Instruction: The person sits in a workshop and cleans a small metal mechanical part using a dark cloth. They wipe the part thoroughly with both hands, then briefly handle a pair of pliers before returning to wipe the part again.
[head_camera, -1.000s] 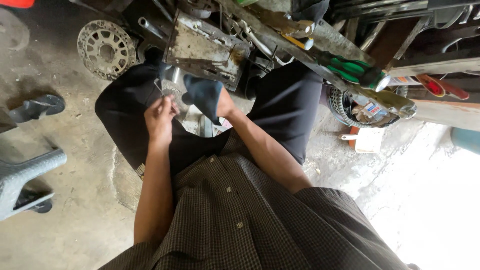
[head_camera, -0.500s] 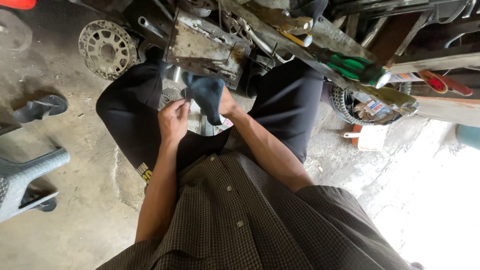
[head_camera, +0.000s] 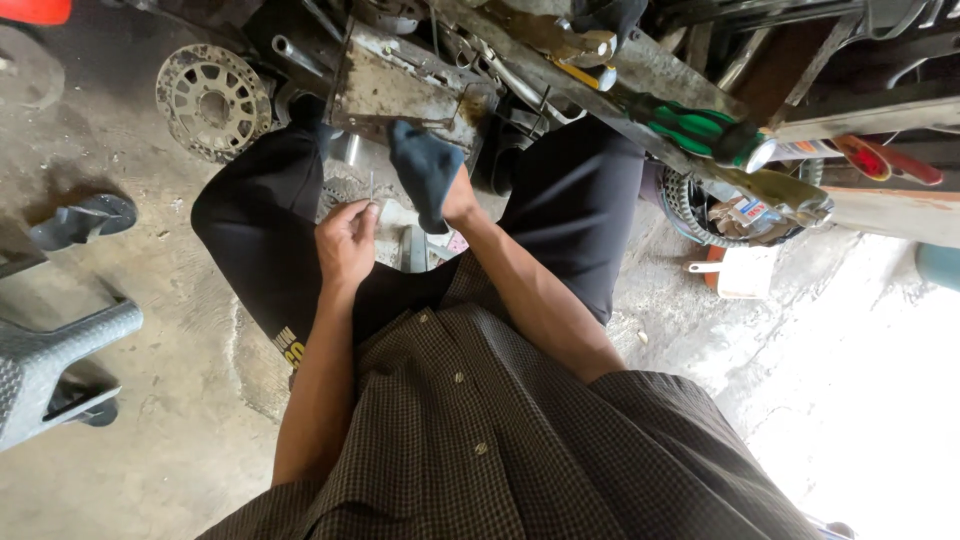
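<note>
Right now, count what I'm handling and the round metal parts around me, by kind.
Thin metal pin, in left hand: 1
Dark blue cloth over right hand: 1
Slotted brake disc: 1
Toothed sprocket: 1
Total: 4

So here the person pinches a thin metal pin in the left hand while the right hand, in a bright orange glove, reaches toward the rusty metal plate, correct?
Not quite: the glove is dark blue, not orange. The head view shows the left hand pinching a thin metal pin, while the right hand, in the dark blue glove, reaches toward the rusty metal plate.
</note>
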